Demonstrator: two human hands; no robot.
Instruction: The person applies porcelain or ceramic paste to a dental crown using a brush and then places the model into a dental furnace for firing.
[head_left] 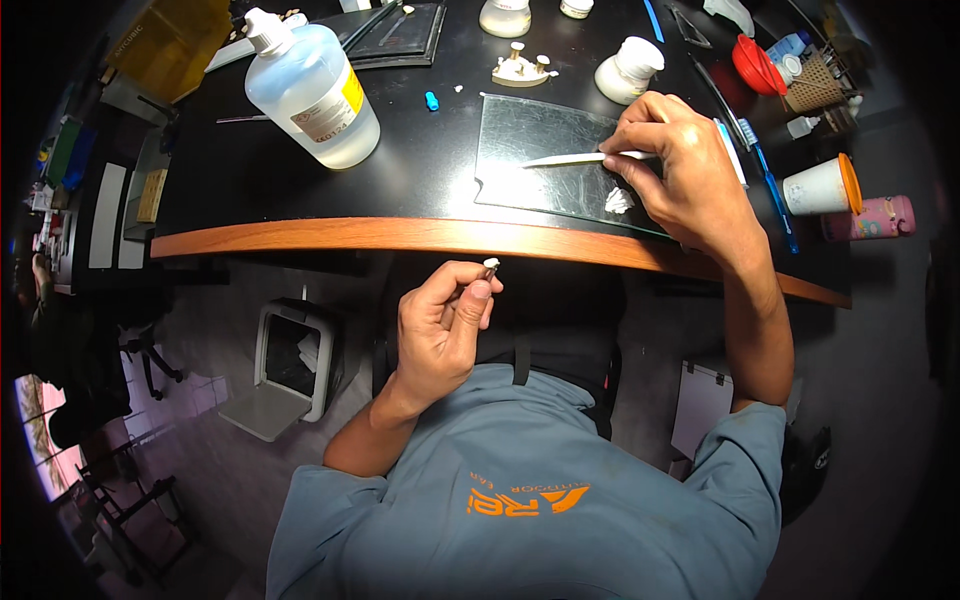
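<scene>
My left hand [440,325] is held in front of the table edge. Its thumb and fingers pinch a small piece with a white, tooth-like top [491,263] and a darker stem mostly hidden by the fingertips. My right hand [675,170] grips a slim white pointed tool [560,159] like a pen. The tool's tip reaches left over a glass slab [530,125]. On the slab, just below my right fingers, sits a small mound of white paste [619,201]. Beyond the slab stands a cream dental model [520,70] with brass-coloured pegs.
A large clear bottle [315,95] with a white cap stands left. White jars [630,70] are at the back. Along the right lie a blue brush [768,185], a cup with an orange rim [820,188], and a red bowl [757,66]. A wooden edge [350,235] borders the black table.
</scene>
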